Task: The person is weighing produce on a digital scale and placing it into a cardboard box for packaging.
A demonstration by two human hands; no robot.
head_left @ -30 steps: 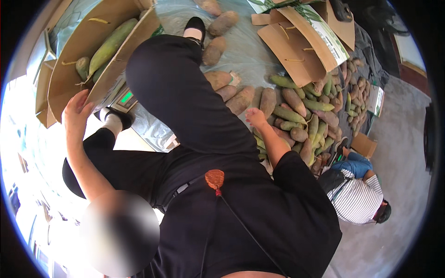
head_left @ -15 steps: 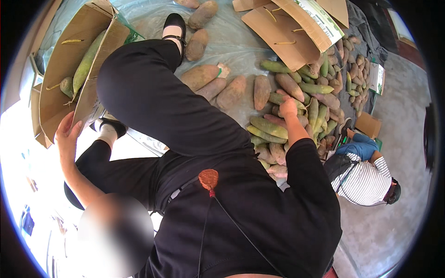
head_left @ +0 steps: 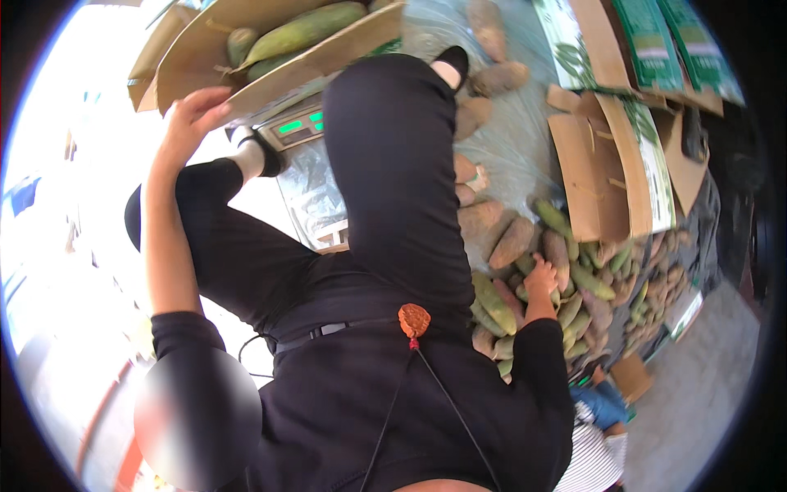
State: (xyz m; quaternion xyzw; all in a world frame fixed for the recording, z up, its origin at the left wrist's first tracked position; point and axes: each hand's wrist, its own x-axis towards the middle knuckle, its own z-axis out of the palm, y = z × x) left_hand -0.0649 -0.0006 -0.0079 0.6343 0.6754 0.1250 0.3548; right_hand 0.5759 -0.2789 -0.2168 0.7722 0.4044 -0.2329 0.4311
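My left hand (head_left: 195, 116) has its bent fingers and thumb at the near corner of an open cardboard carton (head_left: 321, 56). Inside the carton lie a long green radish (head_left: 307, 34) and another, smaller-looking one (head_left: 241, 45). On my other side, my right hand (head_left: 541, 280) reaches down into a pile of long radishes, some green, some brown with soil. Its fingers are bent over a green radish (head_left: 525, 263), mostly hidden under them. Close beside it rests a brown radish (head_left: 556, 256), and a thick green radish (head_left: 494, 307) lies nearer to me.
A panel with lit green displays (head_left: 300, 125) shows under the carton. Several brown radishes (head_left: 512, 243) lie on plastic sheeting (head_left: 525, 148). Beyond the pile stands an open carton (head_left: 597, 176), with green printed boxes (head_left: 648, 45) behind. A person in a striped top (head_left: 592, 459) is at the lower right.
The view has swung, so carton and pile appear shifted. The panel with green displays has come into sight. My left hand stays at the carton's edge, my right hand in the pile.
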